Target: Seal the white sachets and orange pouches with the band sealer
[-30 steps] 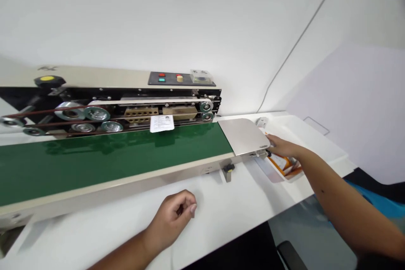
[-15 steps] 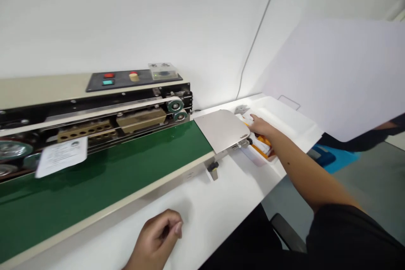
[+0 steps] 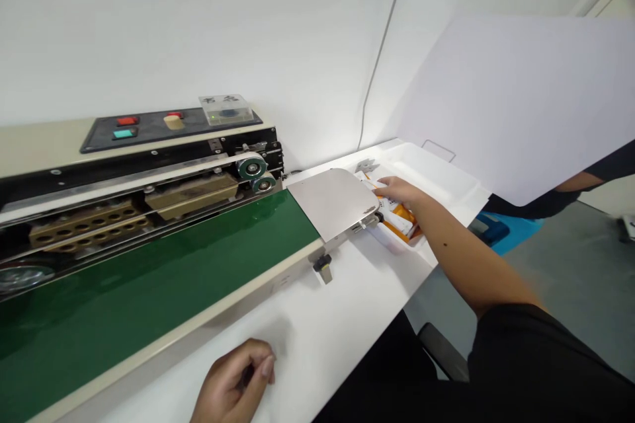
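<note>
My right hand (image 3: pixel 399 193) reaches past the steel infeed plate (image 3: pixel 330 201) of a band sealer (image 3: pixel 149 172), its fingers lying on orange-and-white packets (image 3: pixel 399 221) in a shallow white tray (image 3: pixel 389 244). I cannot tell whether those fingers grip a packet. My left hand (image 3: pixel 235 377) rests at the near edge of the white table (image 3: pixel 317 317), loosely curled around nothing. The sealer's green conveyor belt (image 3: pixel 149 271) runs along in front of its rollers and brass-coloured heating blocks (image 3: pixel 89 225).
A white moulded bin (image 3: pixel 426 175) stands behind the tray. A large white panel (image 3: pixel 510 106) hangs at the right, with a dark-sleeved arm (image 3: pixel 580 182) of another person beyond it. A blue object (image 3: pixel 506 231) lies on the floor, and a chair back (image 3: pixel 441 350) is below the table edge.
The view has turned right, so the sealer sits further left. My right hand has gone deeper over the packets. The white paper slip has travelled left along the belt and out of view.
</note>
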The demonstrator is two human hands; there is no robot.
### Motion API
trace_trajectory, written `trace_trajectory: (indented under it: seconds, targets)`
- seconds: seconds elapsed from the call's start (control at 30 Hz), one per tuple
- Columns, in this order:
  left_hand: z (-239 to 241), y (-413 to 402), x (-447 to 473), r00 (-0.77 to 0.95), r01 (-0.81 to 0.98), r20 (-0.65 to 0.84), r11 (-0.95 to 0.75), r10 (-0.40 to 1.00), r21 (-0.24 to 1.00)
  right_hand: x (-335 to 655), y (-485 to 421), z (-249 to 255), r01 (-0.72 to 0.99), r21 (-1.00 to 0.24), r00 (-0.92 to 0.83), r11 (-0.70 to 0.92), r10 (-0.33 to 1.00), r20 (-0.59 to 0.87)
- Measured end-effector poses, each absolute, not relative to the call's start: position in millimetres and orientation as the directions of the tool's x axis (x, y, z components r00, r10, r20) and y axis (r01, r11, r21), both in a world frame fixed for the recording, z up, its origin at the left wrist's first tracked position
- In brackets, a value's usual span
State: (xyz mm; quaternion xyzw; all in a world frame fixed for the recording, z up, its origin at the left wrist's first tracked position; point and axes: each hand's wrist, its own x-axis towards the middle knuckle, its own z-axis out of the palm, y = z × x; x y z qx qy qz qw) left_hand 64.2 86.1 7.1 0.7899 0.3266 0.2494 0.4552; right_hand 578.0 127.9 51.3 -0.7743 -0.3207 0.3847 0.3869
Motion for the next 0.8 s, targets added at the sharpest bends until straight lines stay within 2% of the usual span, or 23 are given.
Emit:
trace_trajectory:
  seconds: [0.17, 0.33, 0.5, 0.67, 0.8]
  targets:
    - [8.3, 83.1, 65.8, 0.638, 0.277, 0.100, -0.348, 0.763, 0.896, 560.7, 124.2, 61.3, 0.143, -0.854, 0.467, -0.501, 0.795, -0.388]
    - [6.2, 80.6, 66.8, 0.619, 0.280, 0.101, -0.339, 0.779, 0.898, 541.8, 119.5, 72.1, 0.173, -0.851, 0.443, -0.496, 0.811, -0.382]
    - [5.5, 83.7, 65.6, 0.654, 0.286, 0.109, -0.378, 0.749, 0.881, 546.0, 121.8, 68.2, 0.188, -0.872, 0.492, -0.452, 0.812, -0.315]
    - [6.5, 84.2, 65.6, 0.668, 0.282, 0.130, -0.411, 0.733, 0.867, 566.5, 126.9, 59.5, 0.132, -0.902, 0.588, -0.412, 0.765, -0.263]
    - [6.7, 81.4, 66.8, 0.635, 0.276, 0.134, -0.386, 0.760, 0.880, 577.7, 121.8, 66.5, 0.244, -0.895, 0.662, -0.375, 0.738, -0.129]
